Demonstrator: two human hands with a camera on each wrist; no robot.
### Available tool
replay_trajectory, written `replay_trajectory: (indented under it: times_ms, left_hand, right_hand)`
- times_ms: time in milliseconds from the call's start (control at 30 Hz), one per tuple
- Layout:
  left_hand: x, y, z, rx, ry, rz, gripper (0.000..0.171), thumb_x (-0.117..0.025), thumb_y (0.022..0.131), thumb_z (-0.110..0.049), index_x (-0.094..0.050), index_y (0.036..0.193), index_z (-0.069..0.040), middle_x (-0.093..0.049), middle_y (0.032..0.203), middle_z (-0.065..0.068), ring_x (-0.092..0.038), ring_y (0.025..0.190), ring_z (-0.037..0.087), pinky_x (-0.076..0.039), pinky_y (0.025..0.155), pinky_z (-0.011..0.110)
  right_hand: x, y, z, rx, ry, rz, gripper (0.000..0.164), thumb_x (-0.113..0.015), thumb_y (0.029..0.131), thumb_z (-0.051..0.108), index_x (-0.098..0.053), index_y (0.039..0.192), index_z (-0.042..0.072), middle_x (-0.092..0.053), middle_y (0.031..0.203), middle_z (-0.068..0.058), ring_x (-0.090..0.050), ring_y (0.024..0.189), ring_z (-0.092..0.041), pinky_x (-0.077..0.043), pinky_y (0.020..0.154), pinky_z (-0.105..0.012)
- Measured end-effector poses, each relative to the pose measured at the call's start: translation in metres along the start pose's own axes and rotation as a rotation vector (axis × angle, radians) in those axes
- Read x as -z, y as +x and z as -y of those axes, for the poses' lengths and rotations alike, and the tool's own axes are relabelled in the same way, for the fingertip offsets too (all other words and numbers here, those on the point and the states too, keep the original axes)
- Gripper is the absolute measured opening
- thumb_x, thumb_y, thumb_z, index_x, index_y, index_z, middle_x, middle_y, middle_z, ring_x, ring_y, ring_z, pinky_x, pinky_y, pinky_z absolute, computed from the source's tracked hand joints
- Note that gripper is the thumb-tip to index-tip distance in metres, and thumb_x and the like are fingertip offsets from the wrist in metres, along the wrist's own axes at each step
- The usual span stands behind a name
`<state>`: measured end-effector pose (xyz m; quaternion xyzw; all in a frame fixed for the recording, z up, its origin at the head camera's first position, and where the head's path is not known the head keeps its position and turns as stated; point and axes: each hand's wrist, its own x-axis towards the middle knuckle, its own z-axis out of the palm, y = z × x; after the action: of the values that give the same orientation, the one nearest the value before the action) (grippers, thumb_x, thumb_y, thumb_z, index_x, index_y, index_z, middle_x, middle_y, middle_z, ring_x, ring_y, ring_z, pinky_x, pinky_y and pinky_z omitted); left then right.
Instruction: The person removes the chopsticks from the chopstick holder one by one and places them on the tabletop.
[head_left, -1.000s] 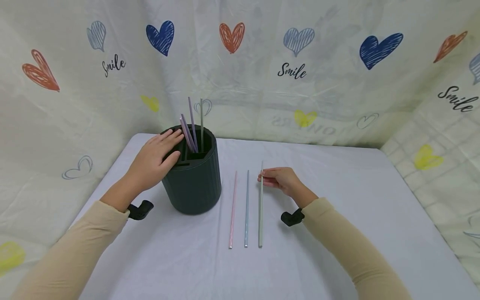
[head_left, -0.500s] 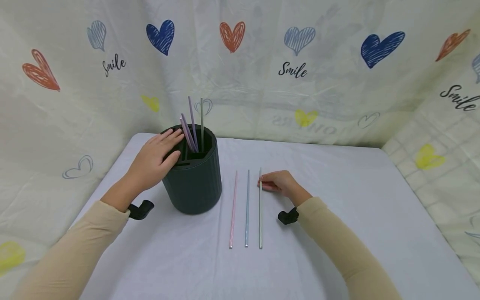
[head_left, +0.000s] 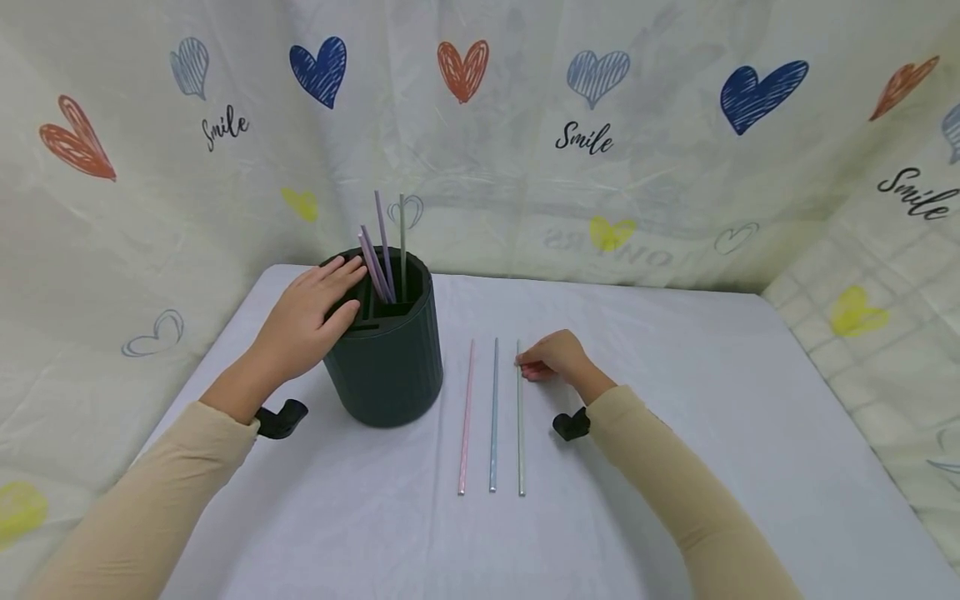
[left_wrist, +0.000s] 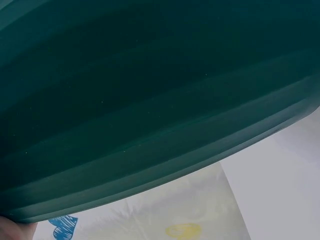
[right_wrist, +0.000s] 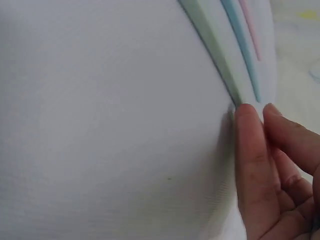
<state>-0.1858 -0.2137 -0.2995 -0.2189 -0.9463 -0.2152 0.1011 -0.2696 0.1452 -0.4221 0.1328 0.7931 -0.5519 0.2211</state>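
A dark green ribbed utensil holder (head_left: 384, 375) with inner dividers stands on the table. My left hand (head_left: 303, 321) rests on its rim, fingers stretched over the top. Its wall (left_wrist: 160, 100) fills most of the left wrist view, with a bit of hand at the lower left corner. My right hand (head_left: 558, 358) pinches the far end of a pale green chopstick (head_left: 521, 433) lying on the cloth; thumb and finger meet at that end in the right wrist view. To its left lie a blue chopstick (head_left: 493, 417) and a pink chopstick (head_left: 467, 417), roughly parallel.
Several purple and green sticks (head_left: 385, 258) stand leaning in the holder's back compartment. White cloth (head_left: 637, 358) covers the table. A curtain (head_left: 517, 167) printed with hearts hangs behind and at the sides.
My right hand has moved slightly down and left with the green chopstick, whose far end has come lower, beside the blue one. The left hand has stayed on the holder.
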Motion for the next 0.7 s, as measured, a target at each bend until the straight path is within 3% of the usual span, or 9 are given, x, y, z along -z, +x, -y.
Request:
replay_trajectory:
  times_ms: [167, 233, 400, 500, 700]
  left_hand:
    - [0.000, 0.000, -0.001, -0.001, -0.005, 0.002, 0.052, -0.041, 0.105, -0.025, -0.039, 0.152, -0.005, -0.033, 0.161, 0.013, -0.022, 0.153, 0.035, -0.014, 0.127, 0.053]
    - [0.000, 0.000, -0.001, -0.002, -0.005, 0.002, 0.052, -0.041, 0.105, -0.025, -0.039, 0.152, -0.005, -0.034, 0.161, 0.013, -0.022, 0.153, 0.035, -0.014, 0.127, 0.053]
    - [0.001, 0.000, -0.001, 0.002, -0.005, 0.000, 0.052, -0.041, 0.105, -0.025, -0.039, 0.152, -0.004, -0.034, 0.161, 0.013, -0.023, 0.153, 0.035, -0.015, 0.126, 0.053]
    - [0.001, -0.001, -0.001, 0.005, -0.004, -0.001, 0.051, -0.041, 0.105, -0.025, -0.039, 0.152, -0.004, -0.034, 0.161, 0.013, -0.023, 0.153, 0.035, -0.015, 0.126, 0.053]
    - [0.001, 0.000, -0.001, 0.003, 0.004, 0.005, 0.052, -0.041, 0.105, -0.025, -0.038, 0.152, -0.005, -0.033, 0.161, 0.013, -0.022, 0.153, 0.035, -0.014, 0.126, 0.053]
  right_hand:
    - [0.000, -0.008, 0.018, 0.101, 0.103, -0.016, 0.032, -0.073, 0.090, 0.011, -0.069, 0.116, -0.006, -0.075, 0.079, -0.001, -0.072, 0.066, -0.006, -0.061, 0.069, -0.021]
    - [-0.001, -0.012, 0.030, 0.145, 0.130, -0.004, 0.034, -0.072, 0.091, 0.012, -0.068, 0.120, -0.005, -0.077, 0.095, -0.010, -0.074, 0.072, -0.007, -0.062, 0.080, -0.027]
    - [-0.010, -0.024, 0.066, 0.256, 0.090, 0.043, 0.037, -0.071, 0.092, 0.016, -0.068, 0.125, 0.001, -0.070, 0.124, -0.019, -0.074, 0.102, -0.021, -0.055, 0.101, -0.038]
    - [-0.017, -0.031, 0.088, 0.337, 0.110, 0.058, 0.038, -0.071, 0.092, 0.016, -0.066, 0.128, 0.003, -0.069, 0.126, -0.016, -0.069, 0.115, -0.025, -0.056, 0.100, -0.034]
    - [-0.030, -0.044, 0.123, 0.527, 0.169, 0.108, 0.041, -0.072, 0.090, 0.009, -0.065, 0.130, 0.001, -0.067, 0.130, -0.017, -0.071, 0.111, -0.019, -0.056, 0.098, -0.030]
